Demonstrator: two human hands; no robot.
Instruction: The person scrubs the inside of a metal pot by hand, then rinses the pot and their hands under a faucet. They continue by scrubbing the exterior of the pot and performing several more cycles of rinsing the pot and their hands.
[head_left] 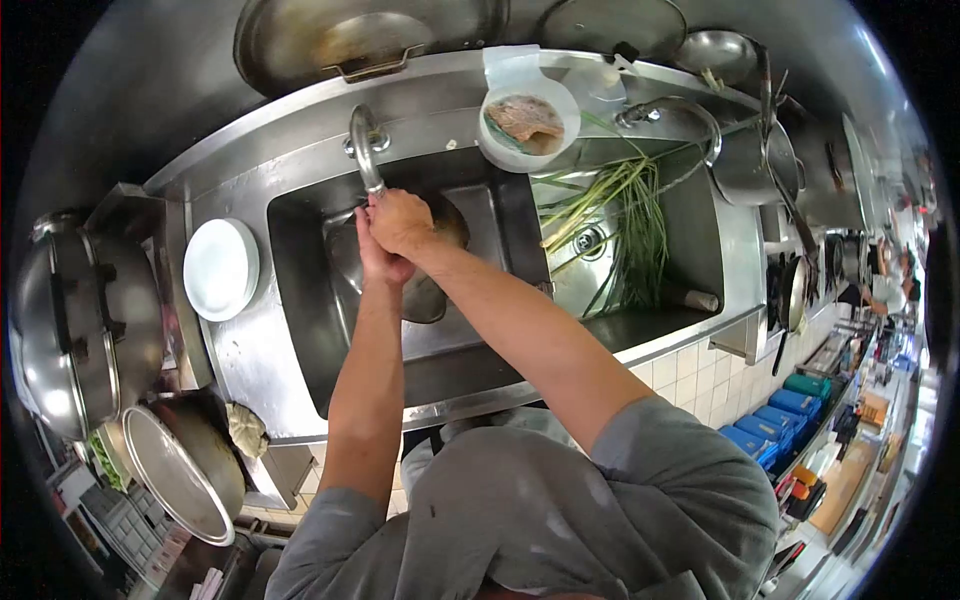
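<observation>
Both my hands are pressed together just below the spout of the metal faucet (362, 140), over the left basin of the sink (300, 290). My right hand (404, 222) lies folded over my left hand (372, 250), its fingers curled round it. The left hand is stretched upward with a finger extended toward the faucet and the rest partly covered. Under the hands, a rounded metal vessel (428, 302) sits in the basin, mostly hidden by them.
Long green stalks (640, 215) lie in the right basin. A white container (555, 100) with brown contents stands behind the divider. Stacked white plates (221, 268) are on the left counter. A large lidded pan (90, 320) stands farther left; blue bins (770, 420) are at right.
</observation>
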